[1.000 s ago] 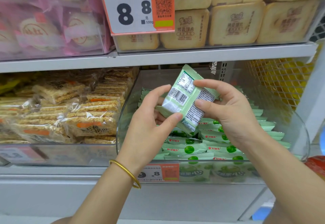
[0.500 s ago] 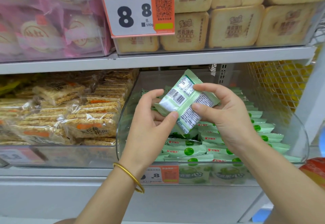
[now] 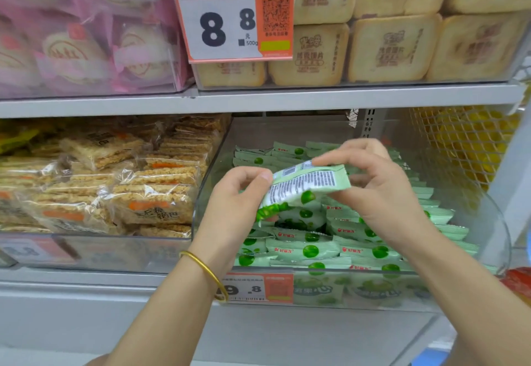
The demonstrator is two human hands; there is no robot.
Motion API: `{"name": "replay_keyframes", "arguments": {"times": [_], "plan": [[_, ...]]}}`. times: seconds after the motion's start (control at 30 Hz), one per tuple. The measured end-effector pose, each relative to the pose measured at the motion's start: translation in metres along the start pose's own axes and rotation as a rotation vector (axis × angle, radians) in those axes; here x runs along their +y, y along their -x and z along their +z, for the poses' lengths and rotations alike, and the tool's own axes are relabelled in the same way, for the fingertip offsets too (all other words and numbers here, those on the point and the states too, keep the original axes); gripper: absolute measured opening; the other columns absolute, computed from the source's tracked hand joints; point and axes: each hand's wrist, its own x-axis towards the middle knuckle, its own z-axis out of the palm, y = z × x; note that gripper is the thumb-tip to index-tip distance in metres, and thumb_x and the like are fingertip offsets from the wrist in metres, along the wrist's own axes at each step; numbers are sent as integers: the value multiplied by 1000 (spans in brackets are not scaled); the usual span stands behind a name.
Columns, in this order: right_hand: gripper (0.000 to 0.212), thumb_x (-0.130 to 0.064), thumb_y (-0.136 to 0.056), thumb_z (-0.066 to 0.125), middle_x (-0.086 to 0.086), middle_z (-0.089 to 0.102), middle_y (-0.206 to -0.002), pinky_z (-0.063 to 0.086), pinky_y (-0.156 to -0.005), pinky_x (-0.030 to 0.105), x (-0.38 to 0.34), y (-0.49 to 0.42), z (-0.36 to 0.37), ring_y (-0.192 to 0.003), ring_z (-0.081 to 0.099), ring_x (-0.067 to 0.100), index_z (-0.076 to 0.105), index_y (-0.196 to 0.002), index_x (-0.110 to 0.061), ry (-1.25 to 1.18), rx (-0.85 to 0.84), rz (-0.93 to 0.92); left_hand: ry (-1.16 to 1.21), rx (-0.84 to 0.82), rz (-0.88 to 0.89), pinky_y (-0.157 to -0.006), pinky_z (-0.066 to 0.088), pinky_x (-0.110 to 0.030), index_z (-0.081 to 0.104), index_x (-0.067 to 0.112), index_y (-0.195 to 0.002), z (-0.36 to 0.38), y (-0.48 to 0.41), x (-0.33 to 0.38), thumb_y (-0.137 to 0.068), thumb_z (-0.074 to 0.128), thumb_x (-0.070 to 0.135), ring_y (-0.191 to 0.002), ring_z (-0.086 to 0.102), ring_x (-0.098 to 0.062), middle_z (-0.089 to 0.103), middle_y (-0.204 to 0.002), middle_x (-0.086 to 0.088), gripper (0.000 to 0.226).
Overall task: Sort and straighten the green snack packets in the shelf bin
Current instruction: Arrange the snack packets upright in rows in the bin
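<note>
Grey shelf [image 3: 258, 98] under even light, orange price tag [image 3: 232, 17], pink packs [image 3: 86, 35], beige packs [image 3: 393, 49], rice cakes [image 3: 115, 181], yellow mesh [image 3: 465, 141]

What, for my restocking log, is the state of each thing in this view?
Pale-green foil snack packet, held above the bin, printed back up, roughly level.
Left hand, pinches the packet's left end.
Right hand, pinches its right end.
Green snack packets in the bin, lying flat in overlapping rows, fronts up.
Clear plastic shelf bin, open-topped, partly filled.
Gold bangle, worn on the left wrist.
</note>
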Motion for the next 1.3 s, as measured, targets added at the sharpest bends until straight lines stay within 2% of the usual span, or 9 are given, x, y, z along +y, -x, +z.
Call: {"name": "replay_keyframes", "arguments": {"times": [0.17,0.3,0.4,0.5,0.83,0.97,1.1,1.23,1.3], "plan": [[12,-21,-77,72,-12,63,-91,47,-77,17,4,-2,-5,-86,58,0,67,-81,-30,43,140,-40,-32,49,55,-52,48,-25,60,21,-96,-1,0,7,-100,36,32,-67,67,-15,65,-101,4,26],[9,-22,-81,70,-8,67,-75,46,-59,14,5,2,-4,-63,57,0,65,-82,-29,110,127,3,-164,122,122,-60,50,-22,58,23,-109,-4,-1,4,-100,38,24,-77,63,-5,59,-99,15,22],[15,-24,-80,71,-19,67,-88,45,-73,10,8,3,-1,-78,59,-7,66,-93,-29,274,72,18,-234,121,143,-67,50,-23,57,23,-112,-4,0,3,-99,41,21,-86,61,-2,58,-105,13,21],[32,-30,-82,70,-12,67,-105,48,-90,28,9,3,1,-97,60,6,68,-112,-19,495,3,-4,-291,123,162,-82,51,-32,58,24,-110,-4,-1,2,-97,44,20,-93,60,-6,60,-102,9,19],[22,-35,-88,62,-4,70,-97,50,-81,36,2,-8,9,-93,62,20,67,-108,-27,793,-238,-92,-382,61,185,-84,49,-31,61,27,-104,-2,-3,-4,-95,48,22,-85,57,-8,58,-106,-1,17],[24,-41,-88,59,-7,56,-84,31,-74,28,4,-7,21,-98,49,17,64,-109,-31,946,-358,-163,-468,46,228,-68,39,-9,63,27,-102,-2,-5,-6,-95,48,25,-76,51,3,53,-96,6,16],[44,-58,-81,58,-10,55,-103,30,-84,31,0,-9,13,-99,34,13,61,-116,-31,1056,-343,-119,-603,17,304,-89,37,-14,67,24,-95,-3,-6,-9,-94,51,28,-103,49,-3,57,-107,9,17],[31,-58,-80,59,-13,37,-80,24,-76,30,-3,-11,12,-89,26,13,57,-70,-29,1108,-333,-106,-800,-1,315,-90,21,-18,71,21,-100,-3,-9,-13,-94,50,33,-114,35,-13,53,-120,6,25],[33,-54,-81,61,-9,39,-82,23,-75,31,1,-10,18,-90,30,16,57,-69,-24,1126,-398,-72,-907,-26,303,-92,20,-20,71,21,-99,-1,-11,-16,-95,48,36,-118,31,-16,52,-125,6,28]]}}
